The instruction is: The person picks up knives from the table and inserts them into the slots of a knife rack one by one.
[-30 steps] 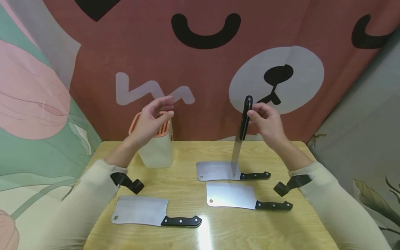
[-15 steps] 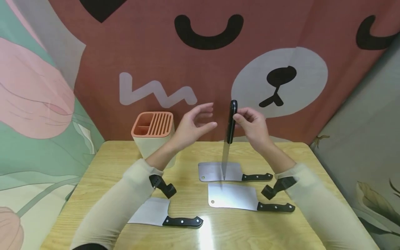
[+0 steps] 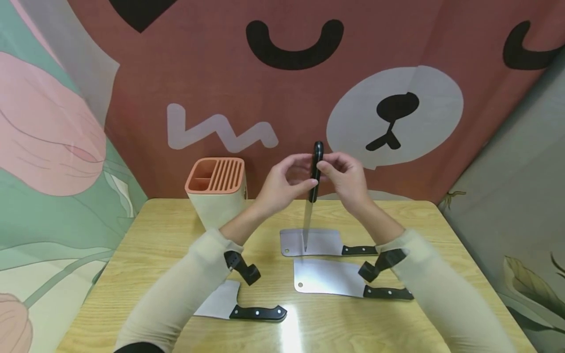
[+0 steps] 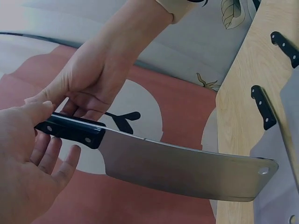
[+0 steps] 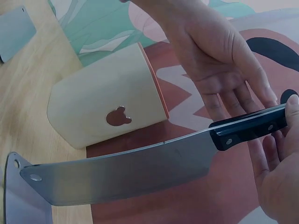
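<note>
My right hand (image 3: pixel 350 184) pinches the black riveted handle of a cleaver (image 4: pixel 187 168). The cleaver hangs with its blade down, seen nearly edge-on in the head view. From the other side, my left hand (image 3: pixel 282 181) is at the same handle, thumb tip by it and fingers loosely spread; its contact is hard to make out. Two more cleavers lie below, the farther cleaver (image 3: pixel 289 242) and the nearer cleaver (image 3: pixel 326 277). A third cleaver (image 3: pixel 258 313) lies at front left, partly behind my left sleeve.
A cream knife block (image 3: pixel 216 208) with an orange slotted top stands at the back left of the wooden table (image 3: pixel 145 255). Behind the table hangs a brownish-red curtain (image 3: pixel 207 73) with a printed bear face.
My left hand has moved right, from in front of the knife block to the cleaver's handle. The right hand has carried the upright cleaver leftward to meet it.
</note>
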Available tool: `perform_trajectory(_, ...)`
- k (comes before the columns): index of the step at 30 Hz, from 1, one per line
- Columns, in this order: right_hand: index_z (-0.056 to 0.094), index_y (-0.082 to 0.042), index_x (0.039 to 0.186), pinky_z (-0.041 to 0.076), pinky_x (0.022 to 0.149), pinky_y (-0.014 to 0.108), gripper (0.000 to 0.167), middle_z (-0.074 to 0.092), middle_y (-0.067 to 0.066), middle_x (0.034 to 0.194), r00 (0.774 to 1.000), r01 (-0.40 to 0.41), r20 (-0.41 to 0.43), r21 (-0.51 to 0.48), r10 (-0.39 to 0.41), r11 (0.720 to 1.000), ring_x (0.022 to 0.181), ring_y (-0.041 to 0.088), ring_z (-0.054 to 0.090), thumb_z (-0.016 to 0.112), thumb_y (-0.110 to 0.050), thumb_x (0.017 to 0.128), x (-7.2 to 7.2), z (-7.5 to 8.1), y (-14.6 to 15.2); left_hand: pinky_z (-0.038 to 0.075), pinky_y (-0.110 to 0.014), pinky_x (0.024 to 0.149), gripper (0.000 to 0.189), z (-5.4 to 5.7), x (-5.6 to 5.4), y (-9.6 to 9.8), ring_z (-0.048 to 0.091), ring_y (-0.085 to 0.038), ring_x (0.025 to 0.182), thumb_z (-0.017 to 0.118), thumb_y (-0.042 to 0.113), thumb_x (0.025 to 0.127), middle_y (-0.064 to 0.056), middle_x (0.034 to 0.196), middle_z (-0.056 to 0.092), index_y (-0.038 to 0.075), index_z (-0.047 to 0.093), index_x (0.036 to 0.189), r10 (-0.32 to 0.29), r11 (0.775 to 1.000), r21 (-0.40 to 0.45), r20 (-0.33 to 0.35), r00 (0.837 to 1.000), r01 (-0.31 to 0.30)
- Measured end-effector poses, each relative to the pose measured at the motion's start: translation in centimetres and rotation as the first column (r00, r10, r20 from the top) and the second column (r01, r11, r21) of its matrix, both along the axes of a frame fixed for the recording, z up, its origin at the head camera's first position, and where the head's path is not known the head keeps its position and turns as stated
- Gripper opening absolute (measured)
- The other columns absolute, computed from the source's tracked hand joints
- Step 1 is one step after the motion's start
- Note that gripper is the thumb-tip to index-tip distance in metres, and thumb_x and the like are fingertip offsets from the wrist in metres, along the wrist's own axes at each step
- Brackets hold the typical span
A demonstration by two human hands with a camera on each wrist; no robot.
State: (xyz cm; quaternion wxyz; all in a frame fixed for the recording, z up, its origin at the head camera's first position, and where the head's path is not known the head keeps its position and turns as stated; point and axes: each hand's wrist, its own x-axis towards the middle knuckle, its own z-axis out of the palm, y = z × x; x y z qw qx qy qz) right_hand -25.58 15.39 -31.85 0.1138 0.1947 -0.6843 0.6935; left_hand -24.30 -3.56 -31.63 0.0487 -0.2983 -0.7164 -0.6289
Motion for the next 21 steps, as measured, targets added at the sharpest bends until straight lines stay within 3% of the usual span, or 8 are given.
perform_trajectory(9,0.072,-0.007,0.101,0.057,0.072,0.024,0.011,0.067,0.001,0.09,0.999,0.047,-0.015,0.034,-0.047,0.998,0.082,0.015,0.062,0.073,-0.017,0.096,0.0,-0.2,-0.5,0.057,-0.033,0.094,0.056,-0.9,-0.1,0.1,0.064,-0.025,0.11,0.074,0.0,0.092,-0.012,0.122,0.06,0.005,0.052,0.143,-0.001,1.0,-0.001,0.01,1.0,0.001)
perform_trajectory(21,0.07,0.0,0.106,0.059,0.078,0.027,0.02,0.068,0.002,0.093,0.999,0.049,-0.019,0.057,-0.048,0.997,0.085,0.017,0.064,0.072,-0.017,0.097,0.2,-0.3,-0.8,0.057,-0.033,0.093,0.057,-1.6,-0.3,0.3,0.066,-0.027,0.105,0.073,-0.005,0.091,-0.015,0.12,0.061,0.005,0.052,0.143,0.033,0.999,0.011,-0.031,0.999,-0.032)
